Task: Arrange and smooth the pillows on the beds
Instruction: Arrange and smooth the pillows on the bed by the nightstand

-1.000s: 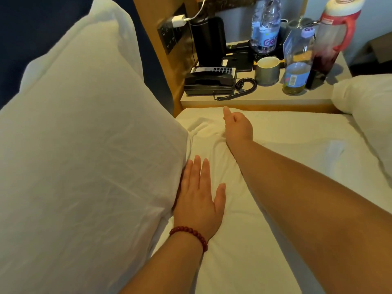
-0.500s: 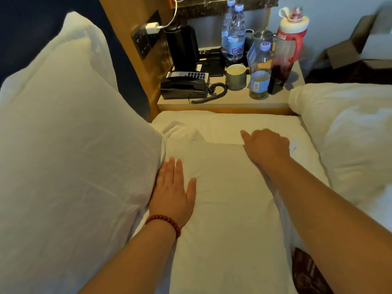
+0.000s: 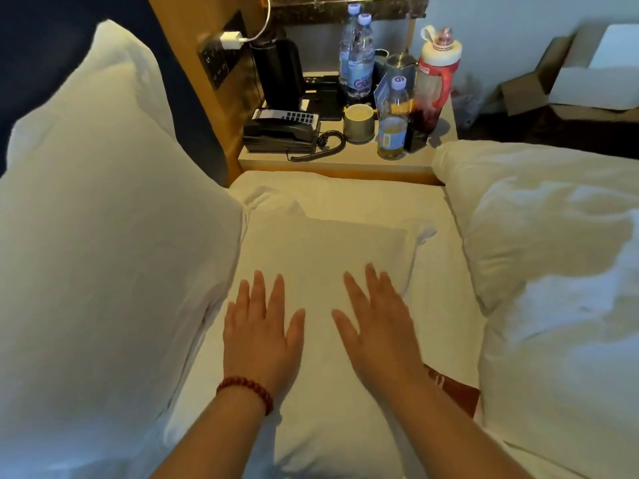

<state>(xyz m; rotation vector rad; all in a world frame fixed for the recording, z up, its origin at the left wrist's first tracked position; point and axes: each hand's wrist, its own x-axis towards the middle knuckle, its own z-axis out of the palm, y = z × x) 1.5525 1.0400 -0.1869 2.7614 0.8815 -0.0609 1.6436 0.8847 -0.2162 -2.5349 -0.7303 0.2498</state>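
The flat pillow point(image 3: 328, 264) lies along the bed in front of me, its far end toward the nightstand point(image 3: 345, 162), and its cover looks nearly free of creases apart from a small pucker at its far left corner. Both my palms lie on its near half: my left hand point(image 3: 259, 333), with the bead bracelet point(image 3: 247, 388) at the wrist, and my right hand point(image 3: 377, 326) just beside it, fingers straight and spread, pressing down and gripping nothing. A second ago my right arm was stretched out to the pillow's far corner, then it swept across to its far right edge; now it has come back level with the left, which has shifted off the seam toward the pillow's middle. I take that to mean the far end is dealt with and this is a last flattening pass. Left of the flat pillow the upright pillow point(image 3: 103, 236) leans against the headboard, touching its edge; right of it rumpled white bedding point(image 3: 539, 243) is heaped, probably what needs arranging next.
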